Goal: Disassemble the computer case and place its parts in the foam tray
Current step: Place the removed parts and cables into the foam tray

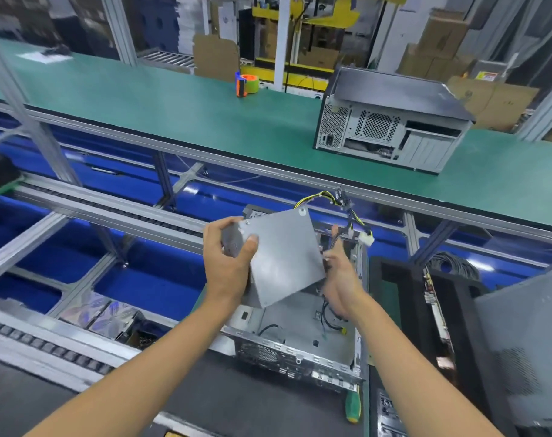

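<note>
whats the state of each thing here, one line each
power supply: lifted clear above the open case, tilted, held by both hands
left hand: grips the power supply's left corner
right hand: fingers curled around the cable bundle at the supply's right edge
cables: attached to the supply, loose ends hanging free
open case: side panel off, lying flat, few wires left inside
second case: closed, resting on the green belt
screwdriver: lying idle by the case

Grey metal power supply box [284, 257] hides middle of open grey steel computer case [303, 339] beneath. Left hand [229, 257] covers box's left corner; right hand [339, 279] hides where yellow-black cable bundle [347, 212] joins box. Black foam tray [457, 298] and grey perforated side panel [526, 351] cut by right edge. Background shelving blurred.
</note>
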Demonstrator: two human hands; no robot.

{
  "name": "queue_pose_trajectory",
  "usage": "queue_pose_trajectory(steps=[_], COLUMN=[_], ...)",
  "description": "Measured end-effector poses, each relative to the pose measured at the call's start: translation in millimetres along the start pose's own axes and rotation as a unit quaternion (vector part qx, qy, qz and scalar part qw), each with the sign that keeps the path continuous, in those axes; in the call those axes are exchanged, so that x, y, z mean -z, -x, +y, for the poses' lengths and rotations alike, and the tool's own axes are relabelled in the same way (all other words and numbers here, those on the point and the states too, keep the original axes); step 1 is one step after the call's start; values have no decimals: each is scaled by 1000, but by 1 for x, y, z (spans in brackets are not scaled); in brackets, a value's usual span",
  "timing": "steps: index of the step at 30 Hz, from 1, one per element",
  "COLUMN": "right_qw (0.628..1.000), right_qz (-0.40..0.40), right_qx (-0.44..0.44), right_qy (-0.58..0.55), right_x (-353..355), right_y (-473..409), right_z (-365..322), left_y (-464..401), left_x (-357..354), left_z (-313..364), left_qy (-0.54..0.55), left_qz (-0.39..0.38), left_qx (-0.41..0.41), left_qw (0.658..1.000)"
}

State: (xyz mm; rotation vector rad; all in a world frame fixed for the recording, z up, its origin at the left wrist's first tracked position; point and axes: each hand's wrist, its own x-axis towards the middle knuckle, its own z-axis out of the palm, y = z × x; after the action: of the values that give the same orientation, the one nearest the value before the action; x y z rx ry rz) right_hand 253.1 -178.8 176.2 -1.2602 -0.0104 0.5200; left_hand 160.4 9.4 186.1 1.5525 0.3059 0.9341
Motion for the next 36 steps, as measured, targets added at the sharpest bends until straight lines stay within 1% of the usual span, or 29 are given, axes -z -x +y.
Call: queue_pose_trajectory(steps=[4,6,7,8,10,12,13,15,16,17,18,19,20,22,23,24,25,26,27,28,30,33,34,36], right_qw=[996,991,991,994,999,999,998,995,994,992,991,991,990,990,989,988,986,986,985,983,979,977,977,978], right_qz=[-37,-60,-56,-45,-1,32,36,44,50,60,70,81,92,109,118,127,137,143,149,155,173,174,171,169], right_qx=[-74,-111,-109,-91,-24,37,55,83,96,103,106,100,91,68,61,58,56,53,44,36,18,-5,-8,4], right_qy=[43,53,52,42,25,5,-6,-16,-21,-30,-37,-43,-51,-61,-66,-68,-71,-75,-81,-90,-102,-120,-129,-123], right_x=[11,20,25,30,42,54,61,74,81,87,93,99,104,117,124,130,134,139,143,147,157,170,173,174], right_y=[6,9,10,9,7,8,8,10,13,15,18,20,22,24,26,27,29,31,33,35,35,37,35,33], right_z=[-7,-9,-9,-8,-8,-10,-12,-19,-22,-25,-30,-35,-39,-46,-49,-53,-56,-58,-58,-57,-53,-48,-47,-47], left_y=[-2,-4,-5,-5,-7,-8,-6,2,9,16,20,23,25,37,48,62,74,84,89,90,89,91,91,88], left_x=[-8,-16,-21,-26,-35,-42,-44,-40,-32,-21,-9,1,11,16,13,7,1,-5,-10,-12,-10,-10,-12,-16], left_z=[7,11,13,13,13,6,0,-20,-32,-47,-58,-66,-70,-69,-67,-66,-67,-68,-69,-72,-78,-78,-76,-70], left_qy=[-22,-15,-15,-21,-50,-69,-61,-78,-138,-220,-306,-360,-385,-357,-353,-371,-398,-424,-449,-465,-482,-489,-492,-480], left_qz=[-89,-131,-146,-160,-204,-253,-252,-209,-197,-210,-237,-270,-317,-435,-509,-571,-612,-635,-642,-640,-628,-622,-624,-636], left_qx=[-21,8,18,21,13,33,64,107,102,78,42,13,8,64,75,52,13,-30,-77,-119,-152,-133,-120,-60], left_qw=[996,991,989,987,978,964,964,969,965,949,921,893,866,824,781,731,683,645,616,600,591,597,594,602])
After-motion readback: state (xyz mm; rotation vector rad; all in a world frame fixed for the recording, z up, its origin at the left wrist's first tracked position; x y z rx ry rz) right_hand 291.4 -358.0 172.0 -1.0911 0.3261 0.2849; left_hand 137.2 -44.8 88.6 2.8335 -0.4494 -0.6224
